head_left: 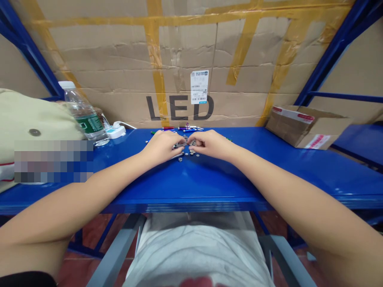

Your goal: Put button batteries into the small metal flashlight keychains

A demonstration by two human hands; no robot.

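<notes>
"So, where are the silvery discs (192, 152)?"
"On the blue table (185, 179), between left hand (162, 145) and right hand (211, 144), beside curled fingertips."
"Gripping any?"
"Can't tell for either hand."

Blue metal workbench (191, 181), top glossy, pale light reflecting off it. Behind it, a big cardboard sheet (119, 59) serves as backdrop — creased, crossed by yellow-brown tape (154, 52), printed with black letters "LED" (172, 107), a white shipping label (199, 87) above them. Slanting blue uprights, left (33, 56) and right (321, 69); more cardboard beyond. Below: grey chair armrests (118, 251), blue under-bench bars — dark red floor (72, 267), pale joint line.
</notes>
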